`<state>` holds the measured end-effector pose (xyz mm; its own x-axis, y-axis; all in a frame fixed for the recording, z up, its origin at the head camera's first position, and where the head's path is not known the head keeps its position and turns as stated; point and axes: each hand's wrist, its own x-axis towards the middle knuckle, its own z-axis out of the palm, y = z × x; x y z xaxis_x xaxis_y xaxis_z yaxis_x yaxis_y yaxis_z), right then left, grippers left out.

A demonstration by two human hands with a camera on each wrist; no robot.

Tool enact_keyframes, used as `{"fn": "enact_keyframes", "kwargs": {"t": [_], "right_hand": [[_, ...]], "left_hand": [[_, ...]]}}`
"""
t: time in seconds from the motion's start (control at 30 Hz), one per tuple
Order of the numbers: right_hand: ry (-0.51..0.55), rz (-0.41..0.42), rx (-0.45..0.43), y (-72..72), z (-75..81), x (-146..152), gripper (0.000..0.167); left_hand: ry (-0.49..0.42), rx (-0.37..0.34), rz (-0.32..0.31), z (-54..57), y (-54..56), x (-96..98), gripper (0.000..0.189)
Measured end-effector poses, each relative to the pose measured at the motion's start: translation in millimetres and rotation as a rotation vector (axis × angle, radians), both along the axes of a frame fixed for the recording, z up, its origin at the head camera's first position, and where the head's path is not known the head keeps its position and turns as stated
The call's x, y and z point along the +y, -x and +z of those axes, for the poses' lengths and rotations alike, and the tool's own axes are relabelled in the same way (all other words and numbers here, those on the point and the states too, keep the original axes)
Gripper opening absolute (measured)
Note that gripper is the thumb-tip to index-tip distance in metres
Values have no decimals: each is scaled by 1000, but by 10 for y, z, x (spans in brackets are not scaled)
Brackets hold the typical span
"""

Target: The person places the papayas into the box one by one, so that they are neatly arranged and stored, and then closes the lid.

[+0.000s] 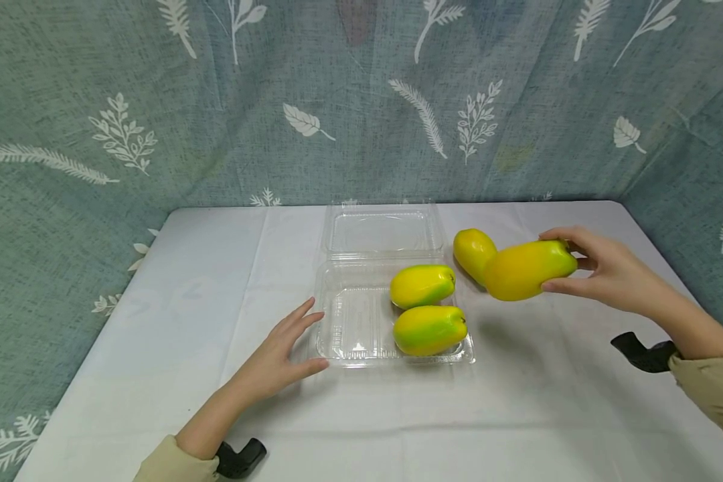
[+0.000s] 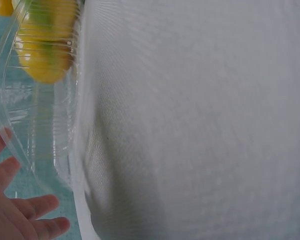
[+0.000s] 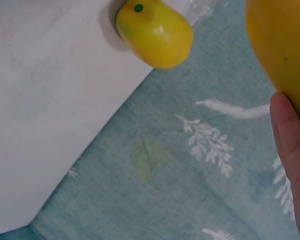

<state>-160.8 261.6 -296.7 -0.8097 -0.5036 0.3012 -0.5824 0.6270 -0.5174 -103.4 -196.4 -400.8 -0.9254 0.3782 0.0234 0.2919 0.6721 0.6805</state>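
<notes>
In the head view my right hand [image 1: 602, 268] grips a yellow-green papaya [image 1: 527, 270] by its greener end, thumb below and fingers above, raised over the table right of the clear plastic box. That papaya [image 3: 285, 45] fills the upper right of the right wrist view, fingers along its side. Two more papayas, a rear one [image 1: 422, 286] and a front one [image 1: 430, 331], lie side by side in the right part of the open box [image 1: 352, 361]. My left hand [image 1: 277, 358] has its fingers spread by the box's left edge; whether the fingertips touch it I cannot tell.
Another papaya [image 1: 472, 251] lies on the white tablecloth [image 1: 397, 428], right of the box and partly behind the held one. The box's clear lid [image 1: 385, 232] is folded back flat towards the rear table edge. A leaf-patterned green curtain [image 1: 349, 134] hangs behind.
</notes>
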Motion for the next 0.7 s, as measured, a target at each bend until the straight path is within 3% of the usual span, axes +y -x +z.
{"fn": "enact_keyframes", "kwargs": {"t": [0.33,0.7], "right_hand": [[18,-61,-67,93,190,-195,60],[-36,-50,-131,170,348,-458,58]], "left_hand": [[4,4,-2,5,-1,-1,72],[10,-6,6,6,-4,6,73]]}}
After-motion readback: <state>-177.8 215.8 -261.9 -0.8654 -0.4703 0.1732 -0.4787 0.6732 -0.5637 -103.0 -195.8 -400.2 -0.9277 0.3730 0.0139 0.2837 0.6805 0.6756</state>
